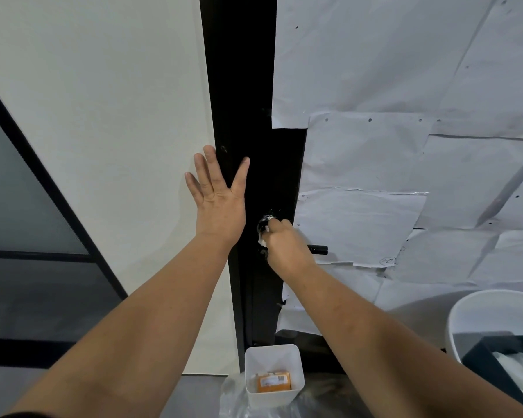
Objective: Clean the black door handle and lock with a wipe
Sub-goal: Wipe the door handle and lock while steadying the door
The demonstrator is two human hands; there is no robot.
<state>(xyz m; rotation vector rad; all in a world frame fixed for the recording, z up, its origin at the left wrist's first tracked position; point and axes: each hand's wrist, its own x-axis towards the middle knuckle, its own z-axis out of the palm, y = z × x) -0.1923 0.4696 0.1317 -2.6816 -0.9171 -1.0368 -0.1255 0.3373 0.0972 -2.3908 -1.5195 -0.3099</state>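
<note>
The left hand (pixel 218 200) lies flat with fingers spread and straight, palm against the white wall panel (pixel 103 116) and thumb reaching over the black door frame (pixel 242 86). The right hand (pixel 284 245) is curled round a crumpled white wipe (pixel 262 233), pressing it to the lock area on the black door stile. The black door handle (pixel 319 249) juts out just right of that hand. Both forearms stretch forward. Below, a white tub (pixel 274 396) holds an orange pack (pixel 274 381).
</note>
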